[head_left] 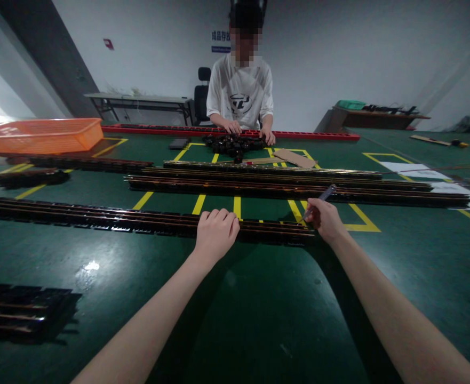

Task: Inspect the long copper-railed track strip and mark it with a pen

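My left hand (216,233) is curled into a fist and rests on the near long black rail strip (98,216) lying on the green floor. My right hand (325,217) grips a thin clear pen-like tool (321,198), its tip down at the right end of that same strip. Beyond it lie more long dark rail strips (291,184) in a stack.
A person in a white T-shirt (241,93) sits opposite with both hands on a pile of small black parts (235,144) beside a long red rail (310,135). An orange basket (42,134) stands far left. Short black strips (14,309) lie near left. Cardboard pieces (294,158) lie mid-floor.
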The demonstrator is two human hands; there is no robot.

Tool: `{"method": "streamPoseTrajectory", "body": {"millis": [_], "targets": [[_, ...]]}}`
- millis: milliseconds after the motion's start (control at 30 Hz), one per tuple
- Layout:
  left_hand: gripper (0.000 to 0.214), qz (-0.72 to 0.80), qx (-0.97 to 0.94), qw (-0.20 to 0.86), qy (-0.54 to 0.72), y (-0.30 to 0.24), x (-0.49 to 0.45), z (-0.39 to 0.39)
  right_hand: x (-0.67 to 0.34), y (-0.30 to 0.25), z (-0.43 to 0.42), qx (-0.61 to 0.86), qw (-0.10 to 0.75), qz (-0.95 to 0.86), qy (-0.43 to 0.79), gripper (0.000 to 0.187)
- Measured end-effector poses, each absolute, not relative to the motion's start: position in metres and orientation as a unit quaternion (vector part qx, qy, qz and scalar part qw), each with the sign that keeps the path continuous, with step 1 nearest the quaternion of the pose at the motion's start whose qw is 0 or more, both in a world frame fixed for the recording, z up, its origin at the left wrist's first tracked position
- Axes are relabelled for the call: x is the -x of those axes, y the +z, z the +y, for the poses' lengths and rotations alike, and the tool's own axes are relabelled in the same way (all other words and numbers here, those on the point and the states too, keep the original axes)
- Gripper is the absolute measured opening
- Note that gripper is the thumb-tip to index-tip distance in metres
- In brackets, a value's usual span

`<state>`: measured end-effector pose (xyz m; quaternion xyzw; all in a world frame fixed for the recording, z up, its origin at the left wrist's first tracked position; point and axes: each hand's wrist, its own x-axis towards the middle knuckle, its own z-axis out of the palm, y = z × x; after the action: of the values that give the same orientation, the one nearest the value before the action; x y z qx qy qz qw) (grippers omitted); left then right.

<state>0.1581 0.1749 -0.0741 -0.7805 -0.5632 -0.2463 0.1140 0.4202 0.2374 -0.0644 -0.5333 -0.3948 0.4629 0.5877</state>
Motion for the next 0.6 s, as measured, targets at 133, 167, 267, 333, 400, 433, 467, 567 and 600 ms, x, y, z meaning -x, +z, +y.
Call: {"method": "streamPoseTrajectory", "body": {"millis": [133, 167, 267, 333, 400, 433, 467, 567, 600], "targets": [[0.040, -0.565, 0.778, 0.119, -0.247, -0.075, -0.158, 0.175, -0.420, -0.060, 0.235, 0.505, 0.599, -0.417, 0.461, 0.020], [0.040, -0.565, 0.778, 0.118, -0.248, -0.075, -0.158, 0.175, -0.420, -0.058, 0.234, 0.492, 0.596, -0.444, 0.453, 0.021], [0.040, -0.561, 0.781, 0.108, -0.253, -0.076, -0.158, 0.176, -0.419, -0.050, 0.229, 0.456, 0.581, -0.531, 0.415, 0.022], [0.040, -0.560, 0.782, 0.101, -0.256, -0.077, -0.158, 0.176, -0.416, -0.044, 0.225, 0.452, 0.562, -0.576, 0.385, 0.023], [0.041, -0.560, 0.782, 0.099, -0.256, -0.077, -0.158, 0.177, -0.412, -0.038, 0.221, 0.463, 0.534, -0.620, 0.342, 0.022], [0.041, -0.560, 0.782, 0.096, -0.256, -0.077, -0.158, 0.177, -0.409, -0.036, 0.217, 0.465, 0.529, -0.635, 0.317, 0.021], [0.041, -0.560, 0.782, 0.093, -0.256, -0.077, -0.158, 0.177, -0.406, -0.034, 0.214, 0.467, 0.526, -0.648, 0.294, 0.020], [0.042, -0.562, 0.783, 0.082, -0.254, -0.077, -0.158, 0.176, -0.394, -0.035, 0.200, 0.476, 0.496, -0.693, 0.214, 0.016], [0.042, -0.564, 0.782, 0.082, -0.252, -0.077, -0.158, 0.176, -0.390, -0.038, 0.195, 0.483, 0.481, -0.713, 0.162, 0.014]]}}
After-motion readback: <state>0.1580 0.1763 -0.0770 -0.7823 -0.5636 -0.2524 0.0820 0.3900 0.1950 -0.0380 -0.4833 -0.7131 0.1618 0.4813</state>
